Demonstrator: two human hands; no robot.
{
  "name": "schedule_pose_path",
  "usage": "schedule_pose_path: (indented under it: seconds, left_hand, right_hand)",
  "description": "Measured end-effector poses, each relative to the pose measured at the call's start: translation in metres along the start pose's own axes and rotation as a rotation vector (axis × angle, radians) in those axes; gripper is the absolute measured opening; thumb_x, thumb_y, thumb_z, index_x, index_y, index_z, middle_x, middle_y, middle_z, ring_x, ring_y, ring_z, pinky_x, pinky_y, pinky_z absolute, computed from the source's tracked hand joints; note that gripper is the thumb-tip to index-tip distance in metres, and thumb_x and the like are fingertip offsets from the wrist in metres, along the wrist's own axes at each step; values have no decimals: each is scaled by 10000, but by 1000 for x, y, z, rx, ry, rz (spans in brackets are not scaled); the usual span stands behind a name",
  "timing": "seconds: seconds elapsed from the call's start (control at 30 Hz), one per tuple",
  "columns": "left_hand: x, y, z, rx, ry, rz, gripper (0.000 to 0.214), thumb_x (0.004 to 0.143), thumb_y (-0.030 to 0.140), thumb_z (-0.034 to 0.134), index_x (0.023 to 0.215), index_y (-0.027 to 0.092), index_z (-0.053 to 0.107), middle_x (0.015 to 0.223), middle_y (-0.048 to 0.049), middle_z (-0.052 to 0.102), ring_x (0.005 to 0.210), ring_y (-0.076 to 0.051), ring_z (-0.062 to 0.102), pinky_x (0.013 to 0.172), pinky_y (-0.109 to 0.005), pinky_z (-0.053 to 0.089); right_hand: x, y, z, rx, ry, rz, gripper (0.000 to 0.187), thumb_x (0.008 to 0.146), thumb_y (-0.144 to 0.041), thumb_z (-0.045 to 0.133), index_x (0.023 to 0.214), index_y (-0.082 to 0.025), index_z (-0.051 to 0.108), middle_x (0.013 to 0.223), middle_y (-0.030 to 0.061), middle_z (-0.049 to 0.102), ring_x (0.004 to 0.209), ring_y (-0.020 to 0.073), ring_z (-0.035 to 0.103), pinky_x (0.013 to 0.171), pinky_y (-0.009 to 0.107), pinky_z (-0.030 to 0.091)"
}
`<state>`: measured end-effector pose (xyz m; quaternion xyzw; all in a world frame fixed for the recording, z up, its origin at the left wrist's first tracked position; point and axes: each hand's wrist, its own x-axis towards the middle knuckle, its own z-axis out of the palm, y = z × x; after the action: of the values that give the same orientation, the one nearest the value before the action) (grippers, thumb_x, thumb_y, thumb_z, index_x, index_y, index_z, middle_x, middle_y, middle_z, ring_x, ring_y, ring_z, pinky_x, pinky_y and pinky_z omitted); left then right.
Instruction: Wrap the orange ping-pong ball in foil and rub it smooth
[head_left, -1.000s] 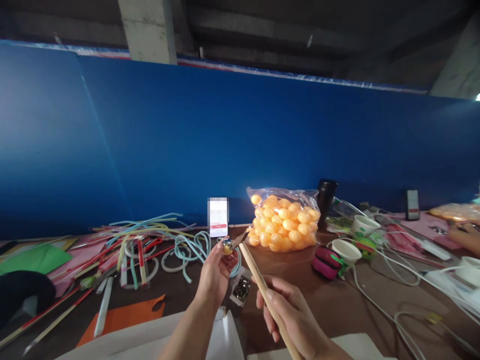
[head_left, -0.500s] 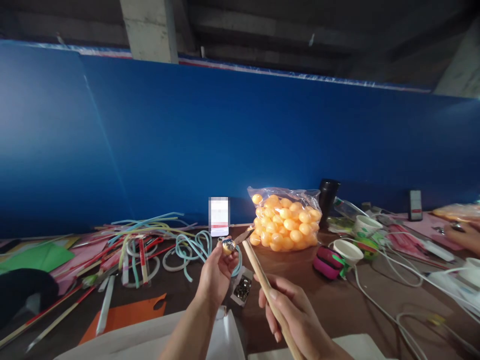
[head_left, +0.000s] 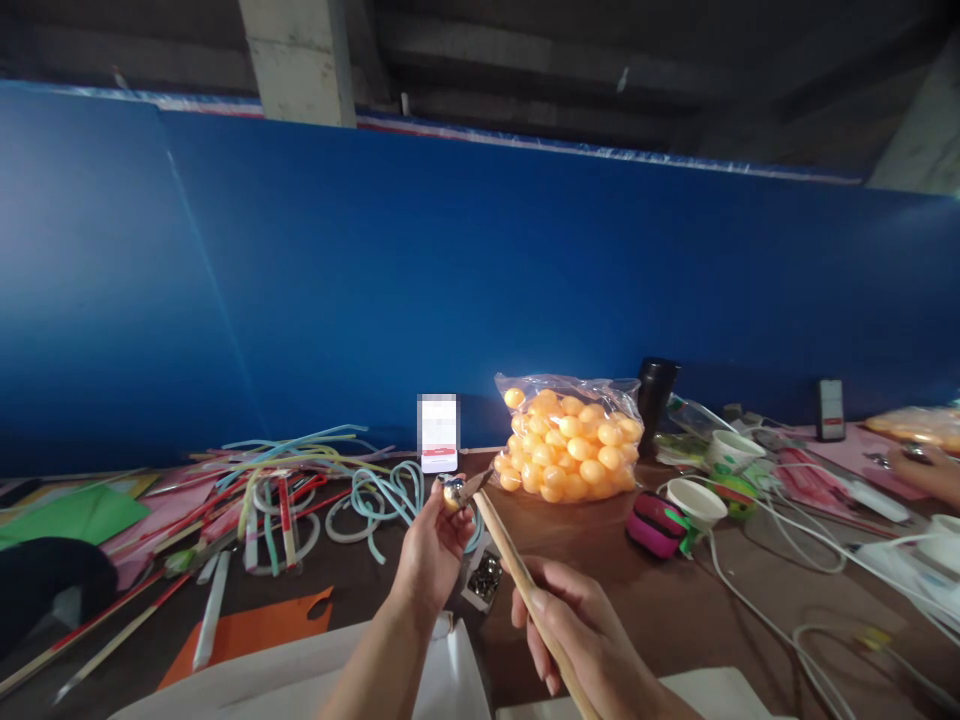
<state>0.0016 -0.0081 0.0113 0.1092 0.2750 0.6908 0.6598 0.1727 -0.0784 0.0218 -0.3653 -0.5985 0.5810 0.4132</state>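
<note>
In my left hand [head_left: 433, 545] I pinch a small shiny metal ball [head_left: 453, 493], gold and silver in its reflections. A hammer is in my right hand [head_left: 574, 625], whose fingers wrap around the long wooden handle [head_left: 517, 560]. Its dark, narrow hammer head [head_left: 478, 485] meets or overlaps the right side of the ball; actual contact I cannot tell. Just under the hands lies a small open box [head_left: 482, 580] with shiny dark metal pieces in it. Behind the hammer stands a clear bag of orange balls [head_left: 574, 445].
A phone [head_left: 439, 435] leans against the blue wall [head_left: 420, 270]. Coiled pale-blue tubing [head_left: 382, 500] and coloured strips lie left, beside orange paper [head_left: 247, 630]. Rightward are a purple pouch [head_left: 654, 525], paper cups [head_left: 696, 503], white cables and another person's hand [head_left: 930, 475].
The hammer head has moved left and slightly down, onto or in front of the metal ball's edge. My left hand has shifted slightly left with the ball.
</note>
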Motion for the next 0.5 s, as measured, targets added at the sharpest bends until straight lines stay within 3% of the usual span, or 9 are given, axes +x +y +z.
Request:
schedule_pose_path:
  seconds: [0.23, 0.5]
  left_hand:
    - [1, -1, 0, 11, 5, 15, 160, 870, 262, 604, 818, 112, 612, 676, -48, 646, 551, -109, 618, 496, -197, 521]
    - [2, -4, -2, 41, -19, 38, 172, 869, 283, 608, 877, 112, 632, 767, -75, 681, 584, -110, 630, 514, -199, 530]
  right_hand:
    - [-1, -1, 0, -2, 3, -13, 341, 893, -471, 526, 772, -155, 558, 666, 2, 581, 366, 44, 407, 363, 178, 305]
    - [1, 3, -1, -79, -21, 9, 374, 907, -506, 496, 789, -156, 558, 461, -58, 478, 355, 71, 407, 367, 169, 307]
